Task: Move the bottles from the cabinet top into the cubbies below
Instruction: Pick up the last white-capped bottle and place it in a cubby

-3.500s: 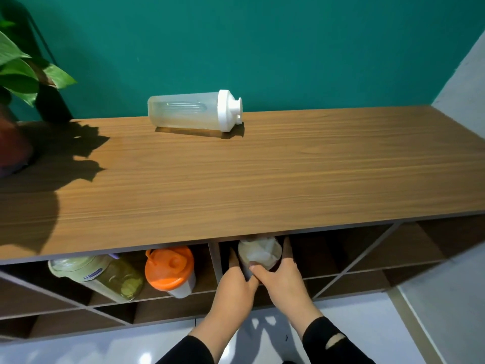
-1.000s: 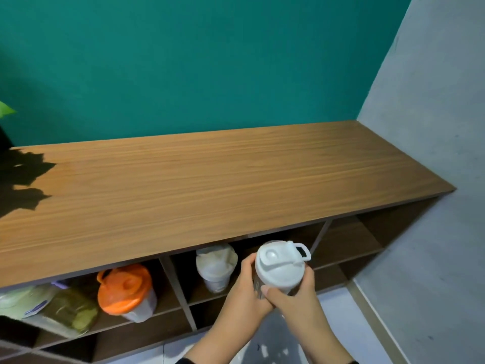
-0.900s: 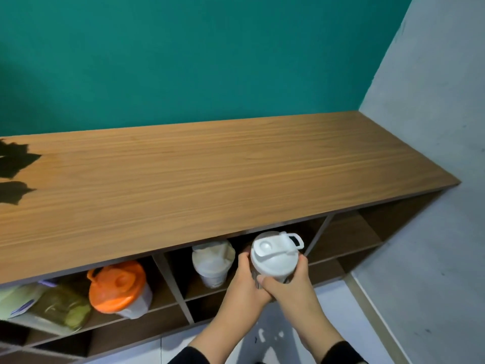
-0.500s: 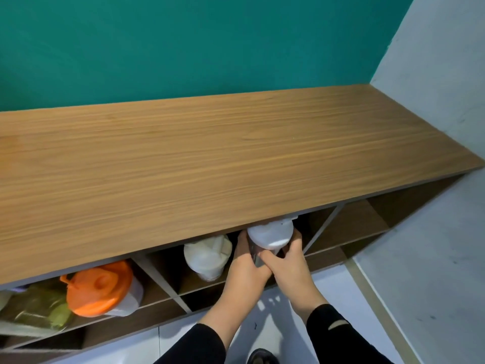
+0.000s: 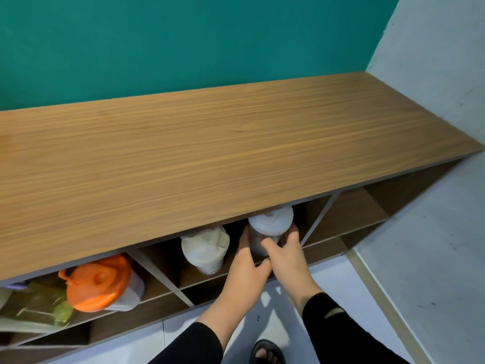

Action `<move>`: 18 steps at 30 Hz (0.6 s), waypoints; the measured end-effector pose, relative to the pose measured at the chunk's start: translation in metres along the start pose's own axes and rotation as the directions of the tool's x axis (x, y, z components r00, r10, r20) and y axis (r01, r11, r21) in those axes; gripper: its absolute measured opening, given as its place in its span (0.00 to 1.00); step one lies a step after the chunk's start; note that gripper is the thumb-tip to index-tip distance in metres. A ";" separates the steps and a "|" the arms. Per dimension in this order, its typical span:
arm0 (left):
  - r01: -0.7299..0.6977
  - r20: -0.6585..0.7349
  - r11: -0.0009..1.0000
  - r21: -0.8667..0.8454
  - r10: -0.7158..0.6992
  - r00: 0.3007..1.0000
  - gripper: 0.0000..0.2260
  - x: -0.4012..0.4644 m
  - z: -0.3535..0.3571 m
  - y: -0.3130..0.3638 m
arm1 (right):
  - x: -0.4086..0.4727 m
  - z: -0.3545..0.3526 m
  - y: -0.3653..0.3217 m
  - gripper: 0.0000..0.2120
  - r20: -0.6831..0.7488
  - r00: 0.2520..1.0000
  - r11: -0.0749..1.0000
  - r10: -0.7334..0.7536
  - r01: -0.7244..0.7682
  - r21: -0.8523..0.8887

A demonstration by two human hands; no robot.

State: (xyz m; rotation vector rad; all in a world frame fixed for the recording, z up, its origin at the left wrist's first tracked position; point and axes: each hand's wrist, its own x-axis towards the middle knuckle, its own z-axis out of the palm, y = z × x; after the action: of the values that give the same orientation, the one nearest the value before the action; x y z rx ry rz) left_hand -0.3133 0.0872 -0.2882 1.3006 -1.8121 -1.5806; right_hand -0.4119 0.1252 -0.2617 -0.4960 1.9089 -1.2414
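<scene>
Teal wall [image 5: 183,35] backed a wooden cabinet top [image 5: 210,153] as both hands clasped a white-lidded bottle [image 5: 271,222] at a cubby mouth [image 5: 312,216], left hand [image 5: 246,266] and right hand [image 5: 287,254] wrapped around its body. Beside it stood a cream bottle [image 5: 204,248]; farther left, an orange-lidded bottle [image 5: 98,282] and a green bottle [image 5: 34,303].
</scene>
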 end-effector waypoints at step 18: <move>0.009 0.025 1.000 0.007 -0.010 1.000 0.36 -0.007 0.004 0.015 | 0.006 -0.005 0.002 0.19 0.034 0.996 0.996 0.077 -0.076 -0.035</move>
State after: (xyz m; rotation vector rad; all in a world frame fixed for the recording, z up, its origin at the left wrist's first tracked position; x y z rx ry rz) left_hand -0.3186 0.0943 -0.2734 1.3000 -1.8299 -1.6037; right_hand -0.4191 0.1253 -0.2652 -0.4551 1.9041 -1.1457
